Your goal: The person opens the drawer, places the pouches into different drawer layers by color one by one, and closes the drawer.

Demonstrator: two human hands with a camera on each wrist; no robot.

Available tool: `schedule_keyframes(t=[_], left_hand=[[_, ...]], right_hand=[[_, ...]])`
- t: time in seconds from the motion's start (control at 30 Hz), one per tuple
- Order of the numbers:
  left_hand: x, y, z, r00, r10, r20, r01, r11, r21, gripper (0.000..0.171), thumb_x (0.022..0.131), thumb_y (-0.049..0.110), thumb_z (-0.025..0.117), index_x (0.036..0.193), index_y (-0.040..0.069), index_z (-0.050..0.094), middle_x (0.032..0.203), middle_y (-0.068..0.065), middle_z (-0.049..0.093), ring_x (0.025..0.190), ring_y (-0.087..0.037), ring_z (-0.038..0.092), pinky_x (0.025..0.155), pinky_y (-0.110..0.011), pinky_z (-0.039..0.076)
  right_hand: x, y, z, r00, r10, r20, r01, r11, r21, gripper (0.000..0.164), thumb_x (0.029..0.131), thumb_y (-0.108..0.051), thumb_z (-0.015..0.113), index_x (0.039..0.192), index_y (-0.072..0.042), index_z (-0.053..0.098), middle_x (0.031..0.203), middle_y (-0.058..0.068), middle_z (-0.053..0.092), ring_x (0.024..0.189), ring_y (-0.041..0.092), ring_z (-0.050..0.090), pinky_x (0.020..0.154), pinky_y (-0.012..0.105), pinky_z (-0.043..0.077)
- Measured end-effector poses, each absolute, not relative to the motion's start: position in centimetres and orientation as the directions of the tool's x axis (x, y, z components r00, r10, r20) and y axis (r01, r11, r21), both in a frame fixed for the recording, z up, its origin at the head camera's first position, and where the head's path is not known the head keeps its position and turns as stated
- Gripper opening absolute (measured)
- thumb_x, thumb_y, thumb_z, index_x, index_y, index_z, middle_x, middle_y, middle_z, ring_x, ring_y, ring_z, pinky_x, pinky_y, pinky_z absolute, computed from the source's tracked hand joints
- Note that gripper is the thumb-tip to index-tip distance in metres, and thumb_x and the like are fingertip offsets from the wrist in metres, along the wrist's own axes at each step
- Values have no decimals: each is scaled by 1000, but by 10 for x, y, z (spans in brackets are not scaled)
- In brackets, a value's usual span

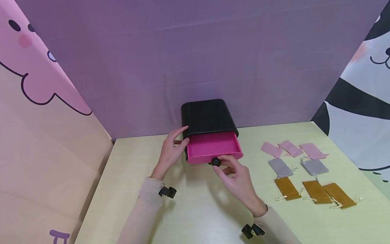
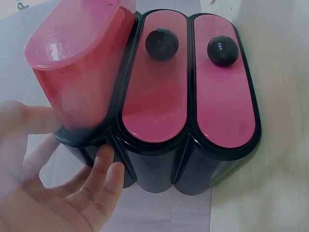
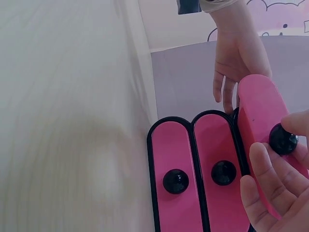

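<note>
A black cabinet (image 1: 207, 117) with three pink drawers stands against the back cloth. Its top drawer (image 1: 199, 158) is pulled part way out, and the inside that shows is bare. My right hand (image 1: 239, 181) pinches that drawer's round black knob (image 3: 283, 140) between thumb and fingers. At the cabinet's left side, my left hand (image 1: 171, 152) steadies the casing with extended fingers, its fingertips by the front edge. The middle drawer (image 2: 154, 106) and the bottom drawer (image 2: 224, 106) sit closed below, each with its own black knob.
To the right on the pale table (image 1: 122, 189) lie small drawstring pouches: three pink (image 1: 290, 149), two grey (image 1: 315, 166) and three brown (image 1: 286, 188). A purple cloth (image 1: 195, 54) rises behind the table, with printed panels on both sides.
</note>
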State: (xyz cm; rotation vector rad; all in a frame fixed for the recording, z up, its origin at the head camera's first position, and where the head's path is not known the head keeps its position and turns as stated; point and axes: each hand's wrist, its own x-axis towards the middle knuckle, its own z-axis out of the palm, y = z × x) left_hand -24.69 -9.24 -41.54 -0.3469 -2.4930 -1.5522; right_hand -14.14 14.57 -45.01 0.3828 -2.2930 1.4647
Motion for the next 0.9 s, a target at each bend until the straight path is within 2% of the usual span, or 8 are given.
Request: schedule_keyframes(t=[0.17, 0.37, 0.6, 0.9], left_hand=[[-247, -93, -415, -955, 100, 279, 295, 423, 857, 48, 103, 25, 66, 150, 32, 63, 161, -6, 53, 107, -34, 75, 77, -36, 59], [-247, -93, -415, -955, 99, 279, 294, 424, 857, 47, 103, 24, 66, 150, 31, 63, 160, -6, 53, 107, -35, 75, 78, -38, 60], [-248, -95, -415, -958, 94, 271, 285, 424, 860, 47, 104, 24, 65, 150, 31, 63, 161, -6, 52, 108, -34, 74, 78, -37, 61], [-249, -93, -416, -958, 97, 269, 284, 417, 864, 47, 103, 23, 67, 149, 31, 64, 161, -8, 51, 107, -34, 73, 80, -40, 62]], right_hand=[[-140, 146, -450, -891, -20, 453, -420, 410, -809, 28, 94, -12, 82, 120, -13, 71, 101, 5, 82, 69, 18, 73, 68, 27, 59], [-138, 145, -450, -896, -18, 444, -411, 412, -813, 28, 94, -12, 82, 120, -13, 72, 101, 5, 82, 69, 11, 71, 68, 27, 58], [-138, 144, -449, -895, -26, 446, -417, 406, -813, 28, 94, -11, 82, 120, -14, 72, 101, 5, 82, 68, 10, 70, 65, 29, 58], [-137, 145, -452, -893, -11, 450, -414, 414, -811, 29, 92, -8, 83, 119, -15, 72, 100, 4, 83, 67, 19, 74, 67, 29, 60]])
